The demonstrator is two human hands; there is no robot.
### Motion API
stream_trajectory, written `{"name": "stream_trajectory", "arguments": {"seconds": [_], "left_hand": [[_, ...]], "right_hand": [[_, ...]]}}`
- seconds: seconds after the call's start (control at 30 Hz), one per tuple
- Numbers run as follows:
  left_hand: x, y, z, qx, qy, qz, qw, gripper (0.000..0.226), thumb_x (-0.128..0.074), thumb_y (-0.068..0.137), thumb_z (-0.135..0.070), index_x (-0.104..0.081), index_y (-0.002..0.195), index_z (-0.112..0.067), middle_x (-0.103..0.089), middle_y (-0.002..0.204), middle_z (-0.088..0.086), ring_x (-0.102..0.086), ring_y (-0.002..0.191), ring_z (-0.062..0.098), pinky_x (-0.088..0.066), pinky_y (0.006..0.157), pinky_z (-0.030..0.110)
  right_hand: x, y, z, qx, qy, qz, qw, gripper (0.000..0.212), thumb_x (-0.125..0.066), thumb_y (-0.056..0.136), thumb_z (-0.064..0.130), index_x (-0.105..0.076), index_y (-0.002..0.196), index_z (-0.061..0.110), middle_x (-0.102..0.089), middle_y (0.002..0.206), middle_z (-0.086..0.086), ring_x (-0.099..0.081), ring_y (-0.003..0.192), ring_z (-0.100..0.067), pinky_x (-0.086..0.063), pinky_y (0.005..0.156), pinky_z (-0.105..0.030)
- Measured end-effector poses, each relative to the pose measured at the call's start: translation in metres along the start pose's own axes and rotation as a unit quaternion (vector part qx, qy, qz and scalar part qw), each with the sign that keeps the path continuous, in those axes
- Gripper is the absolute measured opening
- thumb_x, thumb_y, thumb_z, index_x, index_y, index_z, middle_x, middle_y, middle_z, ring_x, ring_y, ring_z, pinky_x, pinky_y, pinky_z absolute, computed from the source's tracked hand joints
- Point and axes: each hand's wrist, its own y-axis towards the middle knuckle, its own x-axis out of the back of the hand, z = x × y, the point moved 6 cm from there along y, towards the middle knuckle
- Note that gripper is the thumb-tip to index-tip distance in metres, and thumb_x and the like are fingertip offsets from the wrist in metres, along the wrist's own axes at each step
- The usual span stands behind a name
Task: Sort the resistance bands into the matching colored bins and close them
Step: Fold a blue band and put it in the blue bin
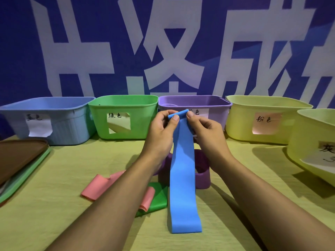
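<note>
Purple bin [213,105] label half hidden behind blue band [183,178] and both hands. Purple band [203,178] mostly behind blue band, left forearm. Green band [157,198] and pink band [98,187] partly under left forearm. Far-right yellow bin [311,142] cut by frame edge, label partial. Lids [20,156] at table's left edge cropped. Blue bin [59,115] label unreadable.

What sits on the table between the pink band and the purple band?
In the head view, a green flat band lies between the pink rubber band and purple looped band, crossed by the left forearm and hanging blue band.
</note>
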Motion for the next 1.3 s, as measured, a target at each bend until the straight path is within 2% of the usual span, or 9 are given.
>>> {"name": "stream_trajectory", "arguments": {"seconds": [0.1, 0.27, 0.4, 0.6, 0.77, 0.9, 1.03, 1.13, 1.3], "left_hand": [[0.001, -0.001, -0.002, -0.013, 0.01, 0.001, 1.0, 0.011, -0.058, 0.103, -0.011, -0.062, 0.105, -0.021, -0.072, 0.107, 0.004, -0.068, 0.097, 0.013, -0.055, 0.094, 0.038], [0.001, -0.002, -0.002, -0.022, 0.029, 0.005, 0.999, 0.016, -0.06, 0.103, -0.012, -0.064, 0.104, -0.027, -0.072, 0.112, 0.008, -0.069, 0.103, 0.02, -0.056, 0.096, 0.044], [0.002, -0.001, -0.002, -0.027, 0.036, 0.001, 0.999, 0.018, -0.061, 0.101, -0.01, -0.064, 0.106, -0.027, -0.071, 0.111, 0.005, -0.068, 0.104, 0.018, -0.056, 0.096, 0.041], [0.001, -0.001, -0.002, -0.025, 0.014, 0.002, 1.0, 0.021, -0.062, 0.098, -0.002, -0.066, 0.104, -0.022, -0.072, 0.108, 0.006, -0.068, 0.098, 0.014, -0.056, 0.09, 0.032], [0.004, -0.001, -0.001, -0.005, -0.026, -0.017, 1.0, 0.014, -0.072, 0.094, -0.029, -0.072, 0.1, -0.017, -0.075, 0.098, 0.008, -0.069, 0.092, 0.019, -0.056, 0.093, 0.047], [0.008, 0.0, -0.002, -0.01, -0.007, -0.05, 0.999, 0.012, -0.072, 0.095, -0.029, -0.071, 0.095, -0.017, -0.076, 0.091, 0.003, -0.069, 0.086, 0.016, -0.058, 0.09, 0.047], [0.014, 0.0, -0.006, -0.029, 0.004, -0.082, 0.996, 0.008, -0.078, 0.089, -0.023, -0.07, 0.087, -0.021, -0.076, 0.087, 0.0, -0.071, 0.084, 0.012, -0.06, 0.086, 0.04], [0.016, 0.0, -0.008, -0.04, -0.003, -0.09, 0.995, 0.009, -0.08, 0.087, -0.02, -0.072, 0.087, -0.019, -0.077, 0.083, -0.004, -0.071, 0.083, 0.008, -0.059, 0.08, 0.027], [0.018, 0.0, -0.009, -0.05, -0.029, -0.092, 0.994, 0.009, -0.081, 0.085, -0.013, -0.073, 0.087, -0.017, -0.078, 0.082, -0.005, -0.073, 0.084, 0.01, -0.058, 0.08, 0.025]], "right_hand": [[0.0, -0.001, 0.003, -0.016, 0.025, -0.004, 1.0, 0.035, -0.062, 0.096, 0.049, -0.08, 0.093, 0.019, -0.077, 0.093, -0.014, -0.075, 0.088, -0.027, -0.062, 0.08, -0.04], [0.002, 0.0, 0.001, -0.011, 0.012, -0.019, 1.0, 0.035, -0.064, 0.096, 0.046, -0.079, 0.096, 0.014, -0.075, 0.093, -0.015, -0.073, 0.09, -0.031, -0.062, 0.076, -0.043], [0.004, 0.002, 0.0, 0.002, 0.01, -0.019, 1.0, 0.027, -0.065, 0.098, 0.036, -0.078, 0.101, 0.013, -0.077, 0.09, -0.004, -0.071, 0.08, -0.015, -0.057, 0.066, -0.026], [0.005, 0.004, -0.004, 0.013, 0.005, -0.017, 1.0, 0.023, -0.065, 0.099, 0.032, -0.077, 0.105, 0.013, -0.078, 0.092, -0.001, -0.071, 0.082, -0.009, -0.059, 0.07, -0.026], [0.006, 0.005, -0.005, 0.03, -0.019, -0.023, 0.999, 0.02, -0.065, 0.1, 0.029, -0.077, 0.107, 0.015, -0.078, 0.096, 0.003, -0.072, 0.091, -0.009, -0.06, 0.086, -0.036], [0.002, 0.002, -0.001, 0.045, -0.047, -0.005, 0.998, 0.016, -0.064, 0.1, 0.029, -0.076, 0.104, 0.02, -0.077, 0.093, 0.009, -0.071, 0.092, -0.006, -0.06, 0.087, -0.035], [-0.002, 0.0, 0.0, 0.037, -0.037, 0.011, 0.999, 0.015, -0.062, 0.1, 0.033, -0.075, 0.095, 0.027, -0.077, 0.093, 0.008, -0.071, 0.09, -0.006, -0.059, 0.083, -0.033], [-0.002, 0.0, -0.002, -0.002, -0.02, 0.014, 1.0, 0.027, -0.062, 0.098, 0.043, -0.077, 0.092, 0.022, -0.078, 0.093, -0.004, -0.074, 0.094, -0.019, -0.062, 0.083, -0.039], [-0.003, -0.002, -0.002, -0.016, -0.037, 0.023, 0.999, 0.039, -0.064, 0.095, 0.049, -0.079, 0.091, 0.013, -0.078, 0.087, -0.004, -0.075, 0.087, -0.016, -0.061, 0.081, -0.04]]}}
